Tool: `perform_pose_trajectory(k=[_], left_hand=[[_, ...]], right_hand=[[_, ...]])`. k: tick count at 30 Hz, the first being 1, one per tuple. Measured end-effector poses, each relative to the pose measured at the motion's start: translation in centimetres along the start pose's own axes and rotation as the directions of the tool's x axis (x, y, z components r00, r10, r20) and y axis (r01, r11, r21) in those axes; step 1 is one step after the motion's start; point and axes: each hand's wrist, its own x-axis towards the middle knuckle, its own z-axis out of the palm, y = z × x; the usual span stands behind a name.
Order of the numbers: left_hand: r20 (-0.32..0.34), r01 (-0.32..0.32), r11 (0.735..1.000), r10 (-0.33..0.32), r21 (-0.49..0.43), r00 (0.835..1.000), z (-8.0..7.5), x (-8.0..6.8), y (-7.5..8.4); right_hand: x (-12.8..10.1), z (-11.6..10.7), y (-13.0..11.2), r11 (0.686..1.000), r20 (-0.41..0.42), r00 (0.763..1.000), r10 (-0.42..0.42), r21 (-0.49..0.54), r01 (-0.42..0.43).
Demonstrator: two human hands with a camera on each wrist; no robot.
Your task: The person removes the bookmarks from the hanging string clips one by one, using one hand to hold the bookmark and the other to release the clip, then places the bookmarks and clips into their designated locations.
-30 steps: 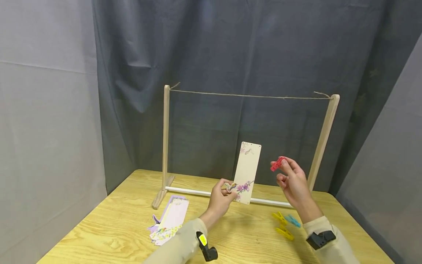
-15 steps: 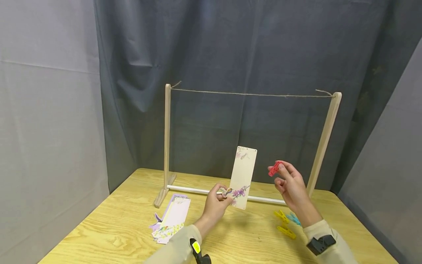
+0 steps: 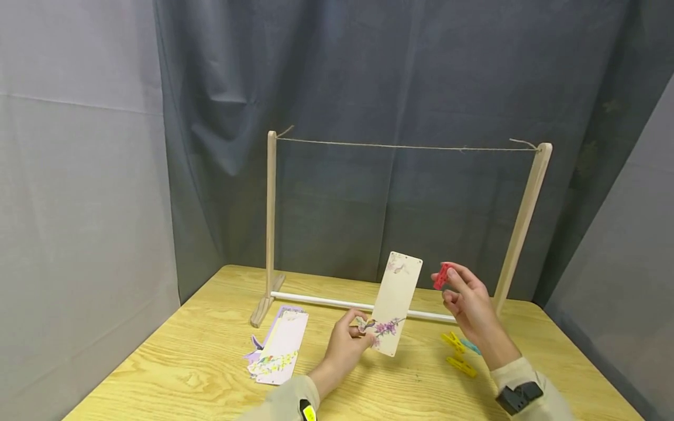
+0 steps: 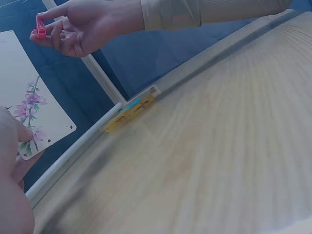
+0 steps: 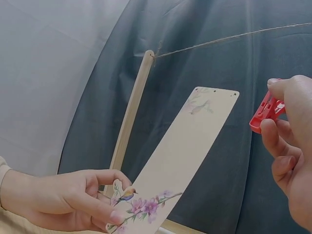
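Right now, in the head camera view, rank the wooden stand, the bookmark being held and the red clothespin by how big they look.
1. wooden stand, by far the largest.
2. bookmark, held in the left hand.
3. red clothespin, pinched by the right hand, the smallest.

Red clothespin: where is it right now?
In the head view the red clothespin is pinched in the right hand, raised above the table just right of the bookmark top, below the string.

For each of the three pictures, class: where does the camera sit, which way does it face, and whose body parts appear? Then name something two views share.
Head: looks forward and down at the wooden string frame; both hands and sleeves show.
Left wrist: low over the yellow wooden table, facing the right hand.
Right wrist: faces the left hand holding the flowered paper bookmark.
Shared: the red plastic clothespin appears in all three.
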Motion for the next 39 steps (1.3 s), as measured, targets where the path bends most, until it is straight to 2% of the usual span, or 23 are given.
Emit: perform_pose_trajectory(k=[6, 13, 19, 29, 39], left_hand=[[0.003, 0.026, 0.999, -0.025, -0.019, 1.0, -0.6, -1.1, -0.7], [0.005, 0.053, 0.999, -0.053, -0.004, 0.999, -2.0, -1.7, -0.8], [-0.008, 0.044, 0.999, -0.044, 0.016, 0.999, -3.5, -2.5, -0.9], [-0.03, 0.039, 0.996, -0.037, 0.086, 0.999, -6.3, -3.5, 0.0], [-0.065, 0.041, 0.994, -0.034, 0.105, 0.997, -8.8, -4.3, 0.7]], right_hand=[[-0.7, -0.2, 0.5, 1.0, 0.017, 1.0, -0.007, -0.026, 0.007], [-1.5, -1.0, 0.9, 0.995, -0.035, 0.999, 0.038, -0.089, -0.041], [-2.4, -1.9, 1.2, 0.987, -0.043, 0.997, 0.069, -0.14, -0.075], [-4.5, -4.2, 1.4, 0.959, -0.102, 0.986, 0.135, -0.238, -0.156], [-5.9, -5.4, 2.7, 0.91, -0.204, 0.965, 0.162, -0.348, -0.227]])
